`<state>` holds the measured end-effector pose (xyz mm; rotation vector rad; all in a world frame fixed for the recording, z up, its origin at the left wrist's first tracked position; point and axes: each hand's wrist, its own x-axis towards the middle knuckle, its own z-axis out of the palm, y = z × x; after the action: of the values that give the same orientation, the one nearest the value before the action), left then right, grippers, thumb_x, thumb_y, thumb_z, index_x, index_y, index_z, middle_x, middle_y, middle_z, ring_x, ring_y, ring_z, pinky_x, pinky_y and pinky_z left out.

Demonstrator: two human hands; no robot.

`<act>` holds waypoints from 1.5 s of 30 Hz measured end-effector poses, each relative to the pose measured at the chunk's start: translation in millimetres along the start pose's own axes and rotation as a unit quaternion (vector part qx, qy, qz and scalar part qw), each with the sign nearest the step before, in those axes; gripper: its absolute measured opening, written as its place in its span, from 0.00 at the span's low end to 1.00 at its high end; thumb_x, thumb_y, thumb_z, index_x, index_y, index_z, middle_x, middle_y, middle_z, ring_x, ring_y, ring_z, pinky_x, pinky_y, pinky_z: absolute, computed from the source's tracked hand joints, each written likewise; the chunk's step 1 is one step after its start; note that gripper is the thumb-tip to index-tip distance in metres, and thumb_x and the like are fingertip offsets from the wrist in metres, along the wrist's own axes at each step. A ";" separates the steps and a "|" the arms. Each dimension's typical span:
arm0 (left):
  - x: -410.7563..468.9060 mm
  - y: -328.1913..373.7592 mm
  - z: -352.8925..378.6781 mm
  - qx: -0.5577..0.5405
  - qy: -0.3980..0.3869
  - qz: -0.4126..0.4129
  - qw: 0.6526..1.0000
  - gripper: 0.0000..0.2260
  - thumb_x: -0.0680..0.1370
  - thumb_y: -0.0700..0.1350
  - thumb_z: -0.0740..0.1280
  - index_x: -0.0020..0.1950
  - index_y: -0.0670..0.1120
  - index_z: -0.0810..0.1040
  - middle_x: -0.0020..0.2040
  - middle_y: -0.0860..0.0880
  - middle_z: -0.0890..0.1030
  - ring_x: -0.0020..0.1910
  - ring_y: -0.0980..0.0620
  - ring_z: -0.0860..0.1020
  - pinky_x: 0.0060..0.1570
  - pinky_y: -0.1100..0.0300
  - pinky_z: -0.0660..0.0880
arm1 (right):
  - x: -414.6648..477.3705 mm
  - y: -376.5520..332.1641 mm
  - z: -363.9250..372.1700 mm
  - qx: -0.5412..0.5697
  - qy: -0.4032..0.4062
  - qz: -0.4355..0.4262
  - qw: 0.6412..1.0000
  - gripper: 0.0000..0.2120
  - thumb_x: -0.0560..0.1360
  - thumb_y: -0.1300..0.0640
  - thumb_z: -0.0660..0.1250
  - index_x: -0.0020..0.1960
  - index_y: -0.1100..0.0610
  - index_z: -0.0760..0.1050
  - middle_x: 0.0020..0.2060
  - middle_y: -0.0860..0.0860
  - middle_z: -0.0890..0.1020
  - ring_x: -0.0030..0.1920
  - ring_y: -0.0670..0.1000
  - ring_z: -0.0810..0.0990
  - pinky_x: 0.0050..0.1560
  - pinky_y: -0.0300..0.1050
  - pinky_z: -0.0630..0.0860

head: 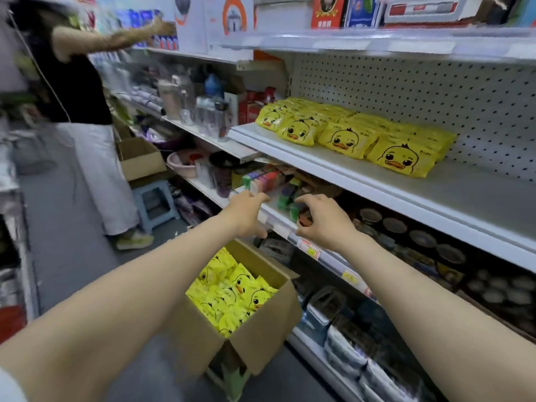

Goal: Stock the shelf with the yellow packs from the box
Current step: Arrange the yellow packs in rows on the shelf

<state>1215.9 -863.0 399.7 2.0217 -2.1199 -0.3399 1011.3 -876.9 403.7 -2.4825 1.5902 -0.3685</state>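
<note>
— Anything legible on the packs?
— I only see a cartoon duck face on each one, and the small print is too blurred to read. The yellow packs (348, 137) lie in rows on the shelf (435, 195), and more fill the open box (261, 338) below.
— And your hands?
— My left hand (246, 213) and right hand (322, 221) hover empty with loose fingers, near some unreadable price tags (309, 250).

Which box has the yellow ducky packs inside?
The near cardboard box, open and full of yellow packs. The far box, by the blue stool, shows none.
</note>
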 end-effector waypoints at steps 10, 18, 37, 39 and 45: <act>28.6 -130.3 35.3 -0.027 -0.007 -0.070 0.997 0.37 0.67 0.52 0.79 0.73 0.52 0.66 0.66 0.44 0.68 0.66 0.41 0.67 0.63 0.49 0.70 | 99.9 -55.2 95.1 0.011 -0.087 -0.036 0.996 0.32 0.69 0.48 0.76 0.70 0.48 0.69 0.66 0.53 0.72 0.67 0.56 0.70 0.62 0.51 0.72; 128.3 -268.6 106.0 -0.042 -0.133 -0.093 0.986 0.38 0.67 0.54 0.79 0.73 0.52 0.66 0.71 0.44 0.67 0.68 0.41 0.67 0.66 0.46 0.68 | 210.7 -72.7 229.5 0.024 -0.212 0.043 0.976 0.33 0.69 0.47 0.77 0.71 0.50 0.69 0.67 0.53 0.73 0.68 0.56 0.71 0.65 0.53 0.72; 211.2 -400.2 311.8 0.060 -0.303 -0.026 0.951 0.33 0.70 0.56 0.75 0.71 0.53 0.67 0.69 0.44 0.66 0.69 0.42 0.63 0.67 0.47 0.67 | 177.7 22.0 434.4 -0.005 -0.389 0.333 0.859 0.41 0.70 0.44 0.76 0.76 0.51 0.61 0.70 0.56 0.68 0.71 0.58 0.66 0.68 0.54 0.68; 210.0 -404.6 318.9 0.071 -0.274 -0.016 0.959 0.33 0.70 0.54 0.75 0.72 0.52 0.66 0.68 0.44 0.66 0.69 0.43 0.63 0.66 0.49 0.68 | 170.5 22.9 443.9 -0.043 -0.380 0.332 0.862 0.40 0.69 0.43 0.76 0.74 0.50 0.61 0.68 0.54 0.70 0.69 0.57 0.67 0.66 0.55 0.70; 202.1 -409.2 328.8 0.109 -0.247 0.004 0.963 0.32 0.72 0.52 0.75 0.71 0.53 0.63 0.68 0.46 0.66 0.68 0.43 0.65 0.63 0.50 0.70 | 148.0 33.2 461.4 -0.094 -0.383 0.359 0.846 0.27 0.73 0.51 0.74 0.67 0.53 0.67 0.63 0.56 0.75 0.65 0.57 0.71 0.60 0.51 0.71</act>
<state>1499.6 -1071.3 -39.1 2.2290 -2.5498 -0.7048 1178.7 -1020.7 -29.0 -1.5537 1.9925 0.8044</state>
